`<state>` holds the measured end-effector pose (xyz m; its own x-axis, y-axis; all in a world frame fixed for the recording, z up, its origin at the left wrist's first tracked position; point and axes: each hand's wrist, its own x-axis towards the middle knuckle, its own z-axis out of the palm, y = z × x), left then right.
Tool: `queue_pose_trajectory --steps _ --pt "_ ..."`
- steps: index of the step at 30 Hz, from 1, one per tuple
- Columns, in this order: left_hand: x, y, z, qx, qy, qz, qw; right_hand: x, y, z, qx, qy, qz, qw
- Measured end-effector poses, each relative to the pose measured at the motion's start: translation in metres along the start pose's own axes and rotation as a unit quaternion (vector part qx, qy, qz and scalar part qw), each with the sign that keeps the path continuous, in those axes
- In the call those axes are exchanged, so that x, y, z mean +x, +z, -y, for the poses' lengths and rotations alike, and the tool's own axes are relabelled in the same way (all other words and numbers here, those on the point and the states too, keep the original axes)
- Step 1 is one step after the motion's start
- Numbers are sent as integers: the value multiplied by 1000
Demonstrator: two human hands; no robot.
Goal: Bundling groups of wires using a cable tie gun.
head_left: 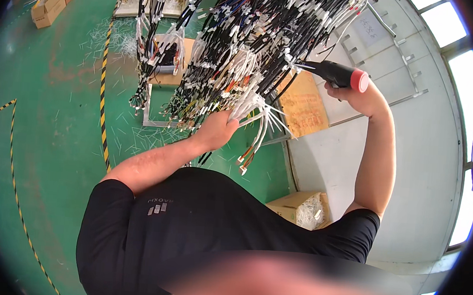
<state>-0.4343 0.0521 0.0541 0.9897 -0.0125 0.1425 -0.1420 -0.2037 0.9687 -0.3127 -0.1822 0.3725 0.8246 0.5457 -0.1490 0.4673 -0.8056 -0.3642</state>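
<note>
A dense mass of black and white wire harnesses [226, 53] with small white connectors hangs in front of me. My left hand [215, 130] is closed round a bunch of white cable ties [266, 112], whose thin ends fan out to the right. Below it dangle several wires ending in white connectors [242, 169]. Up to the right, my right hand [360, 99] grips a black cable tie gun [335, 73] with a red rear knob. Its nose points left and reaches the harnesses' right side; the exact contact is too small to tell.
A brown board [304, 105] stands behind the harnesses, beside a white wall [428, 144]. An open carton [311, 210] with white scraps sits at the lower right. Cut strips litter the green floor [56, 135], marked with striped tape [104, 83]. Cartons [49, 7] stand far left.
</note>
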Motion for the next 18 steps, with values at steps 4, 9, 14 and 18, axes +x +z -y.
queue_pose_trajectory --steps 4,9,14,18 --pt "-1 -1 6 -30 13 -26 999 14 -10 10 -39 43 27 998" --pt "-3 -7 2 -40 34 -60 997 15 -7 31 -2 22 35 999" --pt "-3 -13 -1 17 43 -28 999 19 -12 38 -36 48 41 997" --pt "-5 -12 2 26 66 -56 996 25 -13 43 -60 56 37 996"
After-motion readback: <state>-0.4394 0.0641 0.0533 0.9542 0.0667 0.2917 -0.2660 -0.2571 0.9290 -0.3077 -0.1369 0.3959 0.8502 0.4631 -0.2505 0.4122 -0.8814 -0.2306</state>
